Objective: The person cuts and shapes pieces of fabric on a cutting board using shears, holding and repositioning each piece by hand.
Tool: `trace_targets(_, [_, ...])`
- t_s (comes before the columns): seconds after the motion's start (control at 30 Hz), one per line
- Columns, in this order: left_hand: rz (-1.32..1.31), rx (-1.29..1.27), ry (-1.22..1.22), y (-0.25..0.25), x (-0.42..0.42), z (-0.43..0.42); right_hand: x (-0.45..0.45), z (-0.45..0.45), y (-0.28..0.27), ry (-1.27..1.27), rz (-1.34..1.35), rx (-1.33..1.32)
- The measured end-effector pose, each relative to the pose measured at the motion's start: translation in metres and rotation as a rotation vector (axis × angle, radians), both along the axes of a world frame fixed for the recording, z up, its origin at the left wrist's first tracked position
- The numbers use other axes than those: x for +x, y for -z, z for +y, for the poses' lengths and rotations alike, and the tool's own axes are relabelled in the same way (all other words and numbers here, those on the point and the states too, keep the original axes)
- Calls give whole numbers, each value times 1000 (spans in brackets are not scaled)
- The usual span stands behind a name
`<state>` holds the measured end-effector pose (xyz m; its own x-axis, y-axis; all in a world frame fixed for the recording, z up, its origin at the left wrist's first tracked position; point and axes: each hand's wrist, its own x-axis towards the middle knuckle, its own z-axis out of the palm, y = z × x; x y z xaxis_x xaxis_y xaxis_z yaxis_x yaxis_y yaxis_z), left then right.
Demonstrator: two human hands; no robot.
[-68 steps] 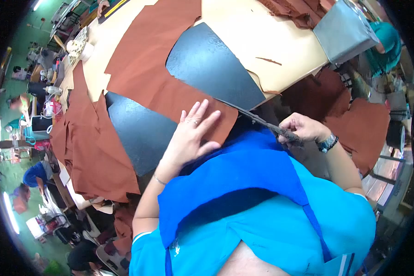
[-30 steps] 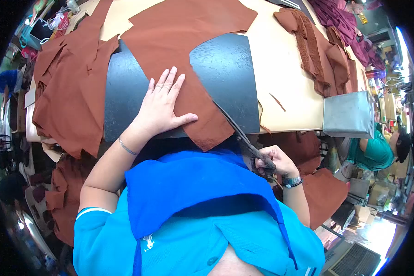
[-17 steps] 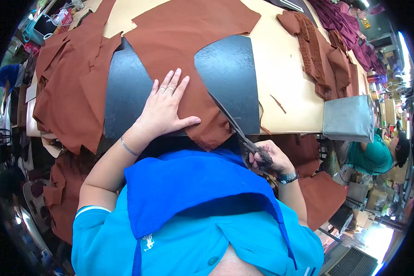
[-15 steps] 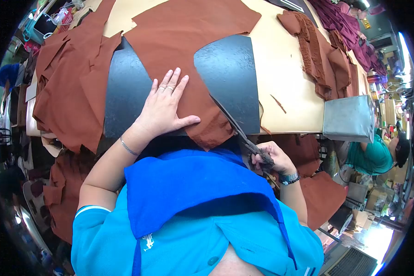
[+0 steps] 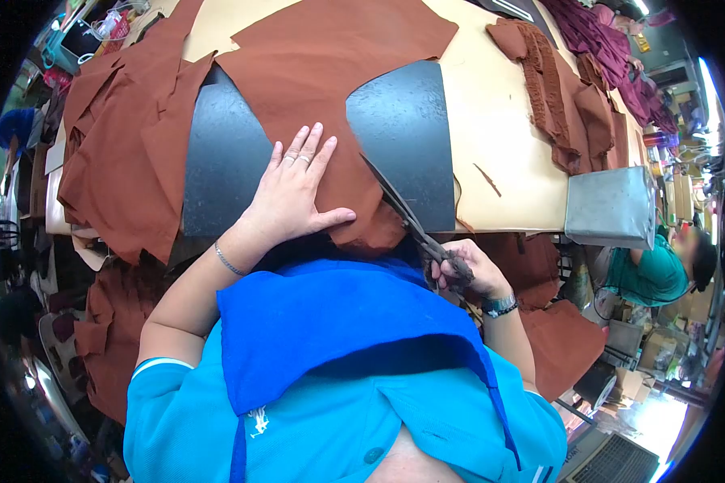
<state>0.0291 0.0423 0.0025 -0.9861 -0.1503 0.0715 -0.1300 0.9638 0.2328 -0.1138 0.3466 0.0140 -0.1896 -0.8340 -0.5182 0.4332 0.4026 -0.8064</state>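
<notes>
My left hand lies flat with spread fingers on a reddish-brown leather piece. The leather crosses a black board, and its near end hangs past the table edge toward my apron. In my right hand is a pair of dark scissors, gripped by its worn handles. The blades point up and left along the leather's right edge, with the tip near the middle of that edge. How far the blades are parted I cannot tell.
More brown leather is heaped at the left, and gathered pieces lie at the upper right. A grey metal block sits at the table's right corner. Thin offcuts lie on the cream tabletop. Another person in green is at the right.
My right hand and the scissors have moved slightly up and left along the leather's edge. My left hand and the leather's near part have shifted a little to the right.
</notes>
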Motion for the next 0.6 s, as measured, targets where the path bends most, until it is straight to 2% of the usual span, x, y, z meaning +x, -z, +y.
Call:
trace_targets(0.17, [4,-3,-10,3,1,0,1,9,-11,-35,28,64])
trace_targets(0.37, [2,2,14,0,3,10,1,0,-2,-26,44,-52])
trace_targets(0.4, [0,9,13,0,4,12,1,-5,-4,-9,-17,-26])
trace_targets(0.6, [-7,18,10,0,5,12,0,0,2,6,7,14])
